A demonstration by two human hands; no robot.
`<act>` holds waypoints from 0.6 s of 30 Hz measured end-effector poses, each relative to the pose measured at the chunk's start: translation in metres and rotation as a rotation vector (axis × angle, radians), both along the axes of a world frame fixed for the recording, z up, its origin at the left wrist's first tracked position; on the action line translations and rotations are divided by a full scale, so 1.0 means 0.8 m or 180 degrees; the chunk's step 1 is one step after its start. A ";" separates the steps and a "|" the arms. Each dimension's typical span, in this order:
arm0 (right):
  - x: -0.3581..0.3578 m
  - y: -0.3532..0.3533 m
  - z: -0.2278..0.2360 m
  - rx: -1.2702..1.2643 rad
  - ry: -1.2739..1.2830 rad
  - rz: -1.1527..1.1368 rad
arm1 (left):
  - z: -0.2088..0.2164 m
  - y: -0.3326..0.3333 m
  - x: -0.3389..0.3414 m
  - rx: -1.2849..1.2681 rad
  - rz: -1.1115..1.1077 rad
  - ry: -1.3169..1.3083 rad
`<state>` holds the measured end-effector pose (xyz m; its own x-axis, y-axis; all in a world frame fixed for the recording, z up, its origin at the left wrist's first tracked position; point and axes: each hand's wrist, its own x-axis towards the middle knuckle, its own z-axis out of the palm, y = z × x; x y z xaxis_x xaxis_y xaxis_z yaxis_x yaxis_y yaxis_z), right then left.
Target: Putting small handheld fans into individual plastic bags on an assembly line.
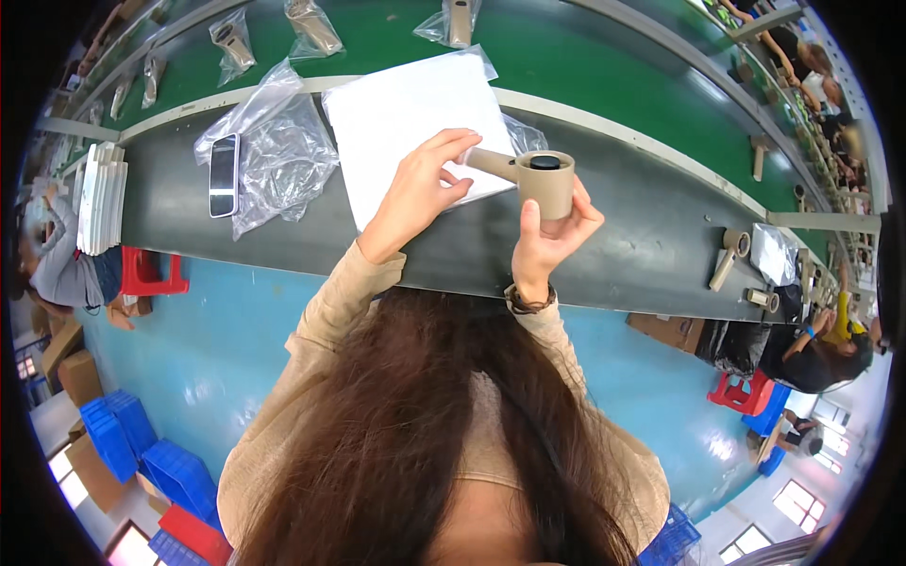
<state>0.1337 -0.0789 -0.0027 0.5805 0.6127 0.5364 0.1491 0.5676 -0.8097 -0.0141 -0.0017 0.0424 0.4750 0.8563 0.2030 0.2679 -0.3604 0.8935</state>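
Note:
A beige hair dryer [545,193] is held above the worktop, its round barrel upright with a black centre showing at the top. Its handle points left. My right hand [557,236] grips the barrel from below and the right, thumb on the near side. At the other end, my left hand [429,184] has its fingers curled about the handle's tip, with the index finger over it and the thumb below. Under the handle lies a stack of white sheets or bags [406,113].
Crumpled clear plastic bags [283,156] and a phone [224,174] lie left on the dark worktop [623,245]. Bagged dryers [316,28] sit on the green conveyor [377,42] beyond. More dryers [727,257] lie at right. Red stools [156,274] and people flank the bench.

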 end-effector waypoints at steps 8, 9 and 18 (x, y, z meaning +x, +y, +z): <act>0.005 0.015 0.042 -0.0781 -0.1533 -0.0045 | 0.030 0.020 0.002 -0.0248 -0.0361 -0.0610; 0.006 0.019 0.054 -0.0774 -0.1534 -0.0052 | 0.032 0.023 0.001 -0.0197 -0.0388 -0.0541; 0.010 0.047 0.097 -0.1102 -0.3200 0.0072 | 0.060 0.037 0.003 0.0522 -0.0201 -0.0062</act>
